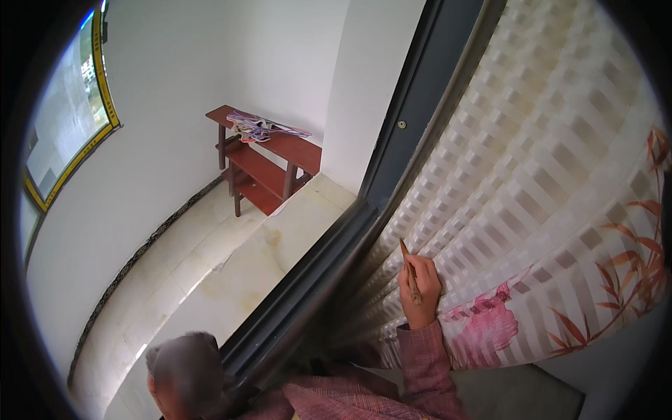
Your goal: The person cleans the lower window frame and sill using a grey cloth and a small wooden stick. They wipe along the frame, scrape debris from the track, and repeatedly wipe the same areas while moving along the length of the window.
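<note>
My right hand [420, 286] is closed around a slim brown stick-like thing [415, 289], whose pointed end sticks out above the fingers. It is against or just before a pale checked curtain [493, 210] with pink and rust-coloured flower prints, hanging in folds. At the lower left, close to the camera, is a dark grey rounded thing [186, 370], blurred. A strip of skin [152, 391] shows at its left edge, perhaps part of my left hand; the rest is hidden, so its grip cannot be told. A plaid sleeve covers my right forearm.
A dark metal door or window frame [310, 294] runs diagonally beside the curtain, with a pale stone sill [262, 268] along it. Beyond stand red-brown wooden benches [262, 157], with a tangle of purplish cord and cloth [254, 127] on top. A yellow-edged window [73, 115] is at the upper left.
</note>
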`<state>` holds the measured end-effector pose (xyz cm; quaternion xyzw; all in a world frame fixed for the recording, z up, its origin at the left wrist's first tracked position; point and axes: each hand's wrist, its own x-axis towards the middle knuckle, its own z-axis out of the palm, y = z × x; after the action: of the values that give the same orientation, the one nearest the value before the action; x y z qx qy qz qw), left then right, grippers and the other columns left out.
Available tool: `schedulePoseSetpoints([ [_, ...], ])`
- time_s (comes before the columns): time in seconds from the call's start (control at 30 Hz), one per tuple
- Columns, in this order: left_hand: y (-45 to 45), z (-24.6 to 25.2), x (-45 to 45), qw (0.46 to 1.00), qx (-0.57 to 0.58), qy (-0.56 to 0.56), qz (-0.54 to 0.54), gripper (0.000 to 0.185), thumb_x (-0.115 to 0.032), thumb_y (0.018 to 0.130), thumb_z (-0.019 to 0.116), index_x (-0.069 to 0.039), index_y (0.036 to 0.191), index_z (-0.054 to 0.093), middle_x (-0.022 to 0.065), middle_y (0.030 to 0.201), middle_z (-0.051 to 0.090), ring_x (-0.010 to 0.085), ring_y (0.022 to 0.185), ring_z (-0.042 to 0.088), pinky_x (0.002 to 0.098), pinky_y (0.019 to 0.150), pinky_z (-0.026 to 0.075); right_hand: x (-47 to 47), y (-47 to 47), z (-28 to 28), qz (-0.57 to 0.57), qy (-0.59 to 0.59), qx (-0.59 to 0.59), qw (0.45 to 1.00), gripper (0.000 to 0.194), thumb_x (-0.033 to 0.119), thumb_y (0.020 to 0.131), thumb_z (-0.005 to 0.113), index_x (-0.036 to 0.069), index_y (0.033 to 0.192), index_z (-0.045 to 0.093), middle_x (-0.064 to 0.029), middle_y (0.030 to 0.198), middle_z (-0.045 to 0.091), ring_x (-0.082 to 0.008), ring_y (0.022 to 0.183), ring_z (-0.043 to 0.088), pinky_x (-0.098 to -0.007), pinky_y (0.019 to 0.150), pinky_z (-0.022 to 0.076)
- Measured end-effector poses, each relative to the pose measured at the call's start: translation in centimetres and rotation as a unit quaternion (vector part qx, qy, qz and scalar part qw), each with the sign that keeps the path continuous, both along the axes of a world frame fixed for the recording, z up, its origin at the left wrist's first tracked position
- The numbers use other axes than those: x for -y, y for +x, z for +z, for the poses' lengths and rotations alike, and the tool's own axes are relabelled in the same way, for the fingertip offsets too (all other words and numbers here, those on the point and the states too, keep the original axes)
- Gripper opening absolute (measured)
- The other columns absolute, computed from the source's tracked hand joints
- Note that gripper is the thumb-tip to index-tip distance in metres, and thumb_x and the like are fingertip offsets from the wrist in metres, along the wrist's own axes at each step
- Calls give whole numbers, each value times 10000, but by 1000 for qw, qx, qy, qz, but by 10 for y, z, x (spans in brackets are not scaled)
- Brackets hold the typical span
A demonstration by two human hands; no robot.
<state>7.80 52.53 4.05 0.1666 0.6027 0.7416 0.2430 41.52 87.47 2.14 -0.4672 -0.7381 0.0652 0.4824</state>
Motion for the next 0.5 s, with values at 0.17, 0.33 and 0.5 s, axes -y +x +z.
schedulePoseSetpoints([
  [0.17, 12, 18, -53, 995, -82, -14, -48, 362, -11, 966, 528, 13, 1326, 552, 149, 1235, 660, 244, 1100, 641, 389, 993, 488, -13, 27, -5, 63, 1, -20, 998, 154, -48, 849, 576, -18, 983, 646, -188, 1073, 664, -369, 996, 662, -416, 866, 545],
  [0.33, 53, 53, -163, 864, -403, -128, -272, 320, 48, 824, 615, 36, 1140, 660, 172, 1147, 652, 313, 1028, 654, 351, 905, 500, -19, 54, -22, 183, -131, -97, 969, 277, 83, 926, 469, -39, 1094, 652, -199, 1131, 664, -317, 1135, 620, -383, 1035, 445],
  [0.5, 92, 68, -177, 840, -478, -155, -203, 297, 67, 799, 616, 54, 1093, 648, 184, 1053, 654, 340, 966, 655, 345, 847, 507, -23, 56, -21, 260, -177, -32, 949, 411, 347, 1047, 461, -5, 1104, 666, -179, 1031, 662, -334, 934, 648, -381, 814, 505],
])
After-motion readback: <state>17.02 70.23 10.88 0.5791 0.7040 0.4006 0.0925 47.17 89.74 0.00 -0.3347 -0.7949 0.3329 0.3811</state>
